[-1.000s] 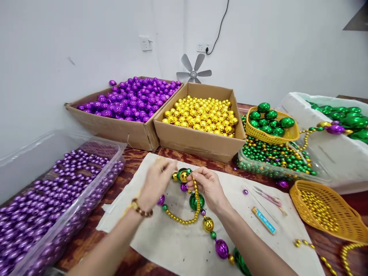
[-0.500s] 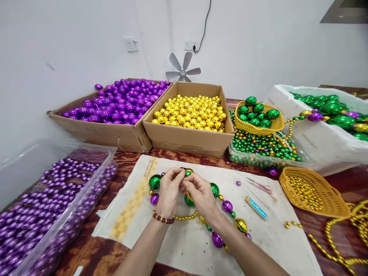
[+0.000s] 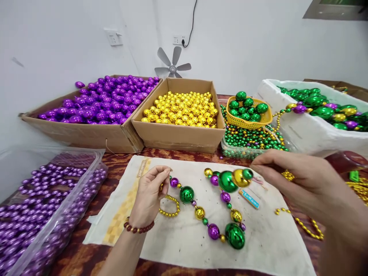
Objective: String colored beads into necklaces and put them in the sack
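A strand of shiny purple, gold and green beads curves in a U over the white cloth. My left hand, wearing a brown bead bracelet, is closed in a pinch at the strand's left end. Below its fingers lies a loop of small gold beads. My right hand is held out to the right, thumb and fingertips pinched just beyond the strand's other end. There a large green bead and a gold bead are lifted and blurred. The cord between fingertips and beads is too fine to make out.
Behind stand cardboard boxes of purple beads and gold beads. A yellow basket sits above a tub of small beads. A clear bin stands left; a foam box is at right. A blue-labelled blade lies on the cloth.
My hands were together over the middle of the cloth. They have parted, the right one far to the right with the strand's end raised towards it, the left slightly leftwards.
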`<state>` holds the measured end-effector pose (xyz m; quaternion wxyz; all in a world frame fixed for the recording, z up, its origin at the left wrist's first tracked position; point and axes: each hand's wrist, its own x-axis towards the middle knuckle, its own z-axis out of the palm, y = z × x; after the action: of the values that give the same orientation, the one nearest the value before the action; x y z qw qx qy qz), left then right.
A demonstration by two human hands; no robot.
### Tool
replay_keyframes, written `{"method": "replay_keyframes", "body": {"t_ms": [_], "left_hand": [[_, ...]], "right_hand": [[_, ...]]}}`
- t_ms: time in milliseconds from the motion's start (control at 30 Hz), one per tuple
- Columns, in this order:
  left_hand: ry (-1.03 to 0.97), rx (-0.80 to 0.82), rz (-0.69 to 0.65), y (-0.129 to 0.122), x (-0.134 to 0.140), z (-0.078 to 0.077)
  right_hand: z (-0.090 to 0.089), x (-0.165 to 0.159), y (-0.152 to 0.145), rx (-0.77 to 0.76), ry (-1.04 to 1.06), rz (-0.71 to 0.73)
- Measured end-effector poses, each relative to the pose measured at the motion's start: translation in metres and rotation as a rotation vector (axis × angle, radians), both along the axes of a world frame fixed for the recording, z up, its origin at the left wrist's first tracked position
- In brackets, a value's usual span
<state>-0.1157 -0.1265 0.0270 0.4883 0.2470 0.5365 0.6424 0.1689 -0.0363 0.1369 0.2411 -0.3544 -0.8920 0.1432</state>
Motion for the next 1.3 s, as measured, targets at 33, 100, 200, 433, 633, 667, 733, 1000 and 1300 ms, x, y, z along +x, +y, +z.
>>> {"method": "replay_keyframes", "body": {"t_ms": [33, 100, 200, 433, 633, 667, 733, 1000, 1300], "left_hand": [[0.001, -0.031, -0.034, 0.0, 0.0, -0.001], [-0.004, -0.075, -0.094, 0.002, 0.0, -0.005], [-0.024, -0.098, -0.167, 0.001, 0.004, -0.015], [-0.097, -0.139, -0.174, -0.002, 0.005, -0.043], [-0.155, -0.149, -0.202, 0.006, 0.0, -0.06], [-0.153, -0.152, -0.214, 0.008, 0.0, -0.061], [-0.143, -0.161, -0.226, 0.01, -0.001, -0.062], [-0.001, -0.252, -0.252, 0.012, -0.003, -0.062], [-0.097, -0.288, -0.088, 0.011, -0.009, -0.07]], "right_hand": [[0.004, 0.0, 0.001, 0.012, -0.062, 0.036], [-0.002, -0.015, 0.004, 0.011, -0.188, 0.137], [-0.03, -0.059, 0.005, -0.025, -0.346, 0.309], [-0.096, -0.135, 0.012, -0.038, -0.348, 0.453], [-0.116, -0.142, 0.029, -0.19, -0.269, 0.414], [-0.117, -0.142, 0.032, -0.242, -0.212, 0.422], [-0.12, -0.146, 0.04, -0.36, -0.092, 0.461], [-0.139, -0.191, 0.084, -0.642, 0.129, 0.418], [-0.152, -0.052, 0.07, -0.211, -0.326, -0.176]]}}
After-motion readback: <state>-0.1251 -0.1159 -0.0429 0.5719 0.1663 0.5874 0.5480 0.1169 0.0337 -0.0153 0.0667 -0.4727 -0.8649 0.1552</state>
